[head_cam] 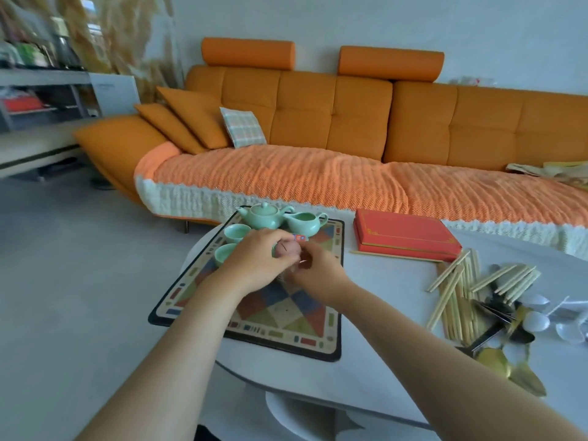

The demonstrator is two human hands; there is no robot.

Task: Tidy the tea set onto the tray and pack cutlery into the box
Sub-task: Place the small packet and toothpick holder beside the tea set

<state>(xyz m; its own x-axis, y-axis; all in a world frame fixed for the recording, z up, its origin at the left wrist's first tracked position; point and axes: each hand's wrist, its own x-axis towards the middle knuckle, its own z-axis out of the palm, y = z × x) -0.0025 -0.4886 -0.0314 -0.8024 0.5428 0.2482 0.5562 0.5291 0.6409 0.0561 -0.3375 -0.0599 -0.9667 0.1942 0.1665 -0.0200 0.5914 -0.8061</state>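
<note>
Head cam: left hand (254, 261) curls its fingers round a small pink piece (286, 248) over the patterned tray (286, 313). Right hand (315, 275) is touching it, can't tell its grip. Green teapot (262, 214), pitcher (305, 222) and cups (237, 233) sit at the tray's far end, red box (404, 233) and chopsticks (458, 288) off right.

The teapot (264, 216) is mint green, the box (404, 232) red, the tray (280, 310) diamond-patterned

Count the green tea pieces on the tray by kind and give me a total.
Teapot: 1
Pitcher: 1
Cups: 2 (far cup, near cup)
Total: 4 in view on the tray. The left hand, gripping a small pink object, and the right hand cover the tray's middle and may hide more.
</note>
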